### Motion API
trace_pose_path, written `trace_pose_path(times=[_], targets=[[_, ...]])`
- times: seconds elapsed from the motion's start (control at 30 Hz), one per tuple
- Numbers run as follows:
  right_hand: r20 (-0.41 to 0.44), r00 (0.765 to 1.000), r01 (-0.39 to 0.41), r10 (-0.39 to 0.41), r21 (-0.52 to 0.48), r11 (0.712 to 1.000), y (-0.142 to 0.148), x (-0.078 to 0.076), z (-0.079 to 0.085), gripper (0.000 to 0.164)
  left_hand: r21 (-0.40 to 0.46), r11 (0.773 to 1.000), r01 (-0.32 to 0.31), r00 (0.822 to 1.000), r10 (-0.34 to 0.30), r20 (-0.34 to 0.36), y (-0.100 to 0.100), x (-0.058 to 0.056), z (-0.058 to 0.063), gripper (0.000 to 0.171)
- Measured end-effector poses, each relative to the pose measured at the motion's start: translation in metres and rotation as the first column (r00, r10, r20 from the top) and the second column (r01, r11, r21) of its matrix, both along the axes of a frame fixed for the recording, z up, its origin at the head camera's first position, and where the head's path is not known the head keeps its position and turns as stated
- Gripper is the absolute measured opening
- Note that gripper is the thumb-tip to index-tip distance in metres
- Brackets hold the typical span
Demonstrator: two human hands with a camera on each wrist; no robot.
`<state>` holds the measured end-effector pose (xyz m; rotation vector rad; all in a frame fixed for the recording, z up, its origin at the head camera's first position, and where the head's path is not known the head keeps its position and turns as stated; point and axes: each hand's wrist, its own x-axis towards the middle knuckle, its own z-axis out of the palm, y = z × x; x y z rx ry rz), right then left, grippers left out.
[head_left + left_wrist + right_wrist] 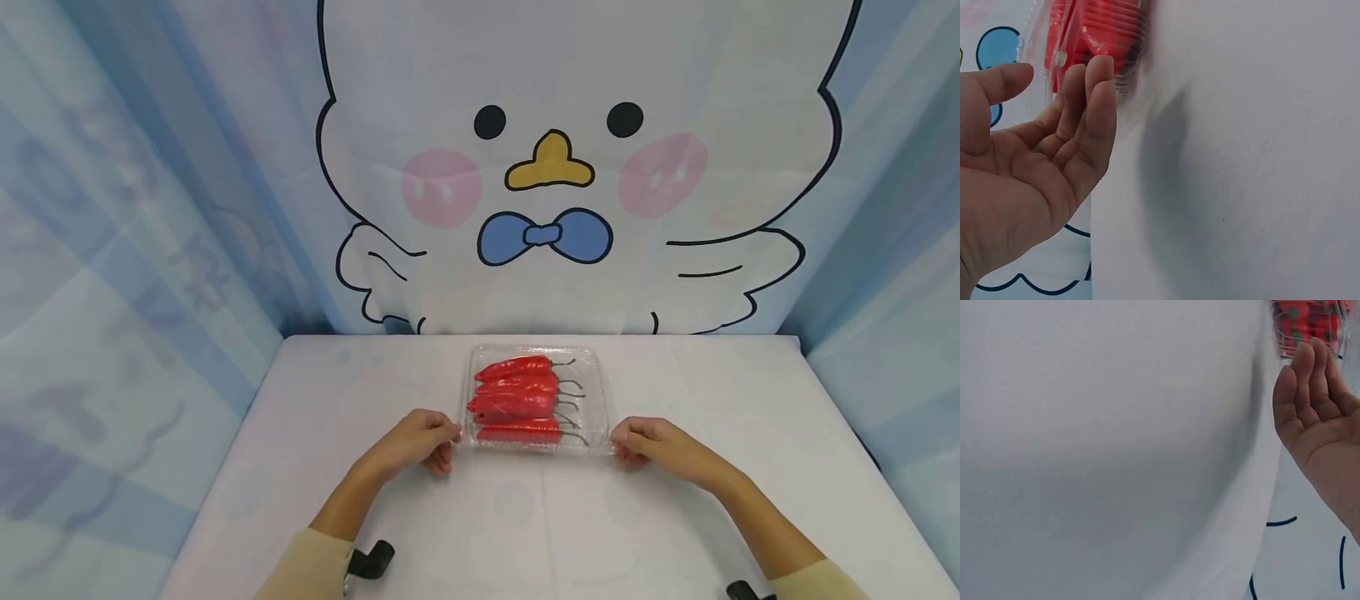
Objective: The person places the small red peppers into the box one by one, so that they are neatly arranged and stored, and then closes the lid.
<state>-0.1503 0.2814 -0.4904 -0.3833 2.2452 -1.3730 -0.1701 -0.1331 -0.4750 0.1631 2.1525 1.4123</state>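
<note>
A clear plastic box (597, 390) lies near the middle of the table, with several shiny red chili peppers (517, 406) side by side inside. Their thin green stems point right. At the box's front left corner, my left hand (420, 439) holds the edge between thumb and fingers. The left wrist view shows the box's ridged side just past the fingertips (1102, 70). My right hand (651, 442) pinches the front right corner, thumb on top. In the right wrist view the right thumb is hidden, and the bent fingers (1304, 369) reach the box's ridged wall.
A pale cloth covers the table (540, 533). Behind it hangs a curtain (547, 292) with a white cartoon bird, and blue patterned curtains (135, 333) stand on both sides. Dark wrist-camera parts (371, 560) show near the sleeves.
</note>
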Motion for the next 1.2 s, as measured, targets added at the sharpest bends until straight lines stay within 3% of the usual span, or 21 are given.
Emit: trace_pose_path(times=[0.3, 0.47, 0.6, 0.73, 0.87, 1.03, 1.13, 1.2], targets=[[-0.157, 0.983, 0.109, -0.093, 0.095, 0.989, 0.014, 0.001, 0.028, 0.031, -0.040, 0.999, -0.017, 0.995, 0.013, -0.098, -0.012, 0.000, 0.015, 0.031], [-0.264, 0.959, 0.132, -0.099, 0.111, 0.985, 0.018, 0.002, 0.045, 0.025, -0.072, 0.996, -0.045, 0.987, 0.033, -0.155, -0.016, 0.001, 0.031, 0.030], [-0.338, 0.934, 0.174, -0.118, 0.139, 0.975, 0.018, 0.002, 0.060, 0.023, -0.097, 0.992, -0.080, 0.971, 0.055, -0.234, -0.016, 0.003, 0.046, 0.026], [-0.421, 0.895, 0.243, -0.144, 0.193, 0.951, 0.016, 0.002, 0.075, 0.026, -0.142, 0.983, -0.120, 0.934, 0.063, -0.353, -0.017, 0.007, 0.061, 0.026], [-0.508, 0.846, 0.307, -0.160, 0.221, 0.926, 0.015, 0.001, 0.090, 0.028, -0.176, 0.975, -0.135, 0.881, 0.037, -0.472, -0.020, 0.007, 0.074, 0.031], [-0.598, 0.784, 0.367, -0.168, 0.228, 0.902, 0.017, -0.003, 0.109, 0.036, -0.211, 0.967, -0.143, 0.822, -0.003, -0.570, -0.022, 0.008, 0.089, 0.044], [-0.647, 0.743, 0.401, -0.173, 0.223, 0.889, 0.017, -0.005, 0.120, 0.040, -0.238, 0.958, -0.163, 0.803, -0.011, -0.596, -0.023, 0.007, 0.099, 0.050], [-0.668, 0.723, 0.415, -0.178, 0.214, 0.884, 0.016, -0.007, 0.126, 0.041, -0.249, 0.953, -0.172, 0.800, -0.012, -0.600, -0.024, 0.006, 0.104, 0.051]])
